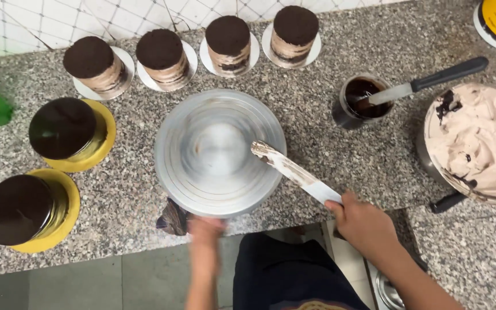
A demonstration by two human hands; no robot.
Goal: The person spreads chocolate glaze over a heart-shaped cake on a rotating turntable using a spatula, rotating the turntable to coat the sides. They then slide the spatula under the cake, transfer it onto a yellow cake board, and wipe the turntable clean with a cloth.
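Spinning looks to be the step in hand: your left hand (205,229), blurred so I cannot tell its grip, sits at the 6 o'clock edge of the bare metal turntable (220,152), itself smeared with motion. Your right hand (363,221) is closed on the handle of a frosting-smeared palette knife (294,171), whose tip rests over the turntable's 3 o'clock rim. Next, I judge, a cake needs centring there; four crumb-topped small cakes (228,43) wait at 12 o'clock on the granite surface (328,143), the cream bowl (477,143) at 3 o'clock.
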